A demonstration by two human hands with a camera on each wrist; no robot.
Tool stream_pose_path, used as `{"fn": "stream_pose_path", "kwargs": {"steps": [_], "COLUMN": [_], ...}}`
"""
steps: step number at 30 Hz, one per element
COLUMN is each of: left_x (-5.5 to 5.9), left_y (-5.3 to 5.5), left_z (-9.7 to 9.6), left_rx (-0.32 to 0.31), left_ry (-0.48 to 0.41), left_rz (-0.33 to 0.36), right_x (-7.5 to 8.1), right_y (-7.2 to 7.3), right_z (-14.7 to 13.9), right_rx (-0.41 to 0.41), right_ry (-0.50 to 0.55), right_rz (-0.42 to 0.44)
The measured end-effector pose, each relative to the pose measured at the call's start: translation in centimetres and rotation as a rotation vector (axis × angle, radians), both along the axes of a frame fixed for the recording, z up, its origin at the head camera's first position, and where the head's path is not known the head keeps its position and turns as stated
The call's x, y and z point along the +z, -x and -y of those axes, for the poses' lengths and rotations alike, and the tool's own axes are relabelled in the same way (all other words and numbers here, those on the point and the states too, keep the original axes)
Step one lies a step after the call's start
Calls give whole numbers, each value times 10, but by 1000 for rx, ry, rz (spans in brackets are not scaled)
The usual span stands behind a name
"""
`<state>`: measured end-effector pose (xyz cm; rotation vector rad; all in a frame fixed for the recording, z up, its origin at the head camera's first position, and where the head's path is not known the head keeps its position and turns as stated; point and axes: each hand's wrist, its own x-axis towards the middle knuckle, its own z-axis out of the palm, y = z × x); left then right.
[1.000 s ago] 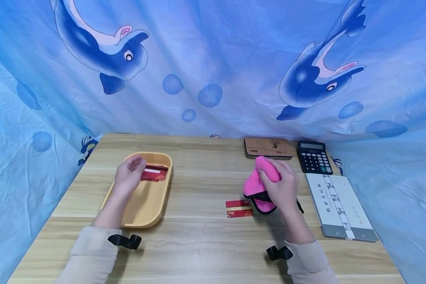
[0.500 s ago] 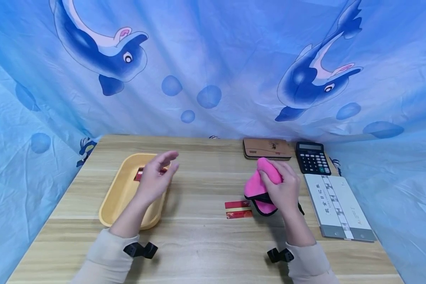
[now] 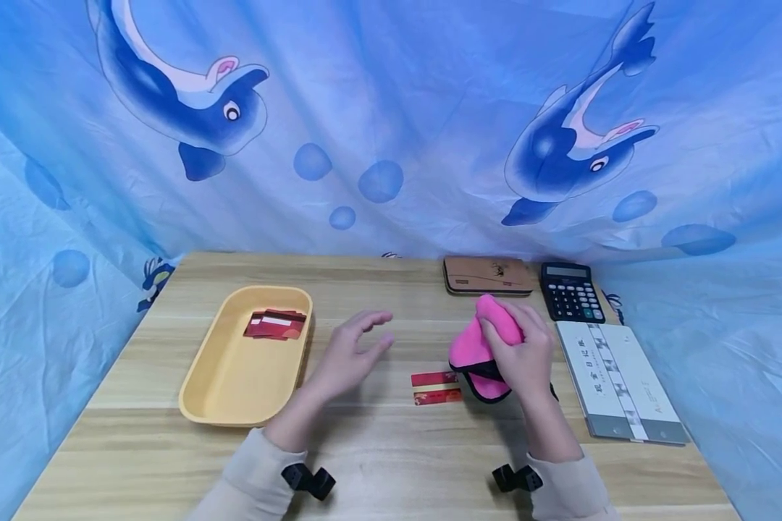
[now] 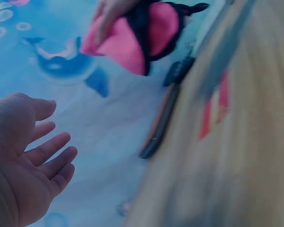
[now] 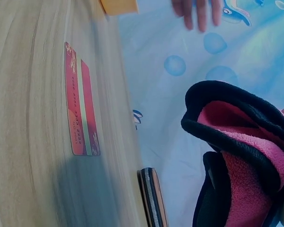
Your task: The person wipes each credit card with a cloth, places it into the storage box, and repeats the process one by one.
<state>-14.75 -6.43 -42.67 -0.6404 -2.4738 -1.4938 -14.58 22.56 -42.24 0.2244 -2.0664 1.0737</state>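
Note:
My right hand (image 3: 526, 358) grips a folded pink plush cloth with black edging (image 3: 471, 346) above the right half of the table. In the right wrist view, the folds of the pink cloth (image 5: 248, 177) gape toward the camera. A red bank card with a pale yellow stripe (image 3: 436, 388) lies on the wood just left of the cloth, its raised numbers facing up. My left hand (image 3: 348, 356) is over the table between the tray and that card, fingers spread and holding nothing. Its palm and loosely bent fingers show in the left wrist view.
A yellow tray (image 3: 234, 414) stands on the left, with several red cards (image 3: 275, 325) stacked inside it. Along the back right lie a brown zip wallet (image 3: 489, 275) and a black calculator (image 3: 571, 293). A white-and-grey notebook (image 3: 619, 383) is near the right edge. A blue dolphin curtain (image 3: 391, 108) hangs behind.
My left hand has swung right, from over the tray to the middle of the table, uncovering the cards in the tray. The right hand keeps holding the pink cloth in nearly the same place.

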Motion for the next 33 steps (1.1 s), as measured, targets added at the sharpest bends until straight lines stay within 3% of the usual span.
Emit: {"fn": "stream_pose_path", "kwargs": {"steps": [8,15,22,33], "left_x": [-44,-68,-78,-82], "left_y": [2,2,5,6], "left_z": [-24,-37,-37,-41], "left_rx": [-88,-110,-145,-143], "left_ry": [25,89,176,325], "left_rz": [112,117,176,118], "right_x": [-4,-4,-7,-16], "right_y": [-8,-18,-29,-49], "right_z": [-5,-8,-13,-25], "right_rx": [0,-44,-89,-155], "right_ry": [36,49,51,89], "right_rz": [-14,43,84,144]}}
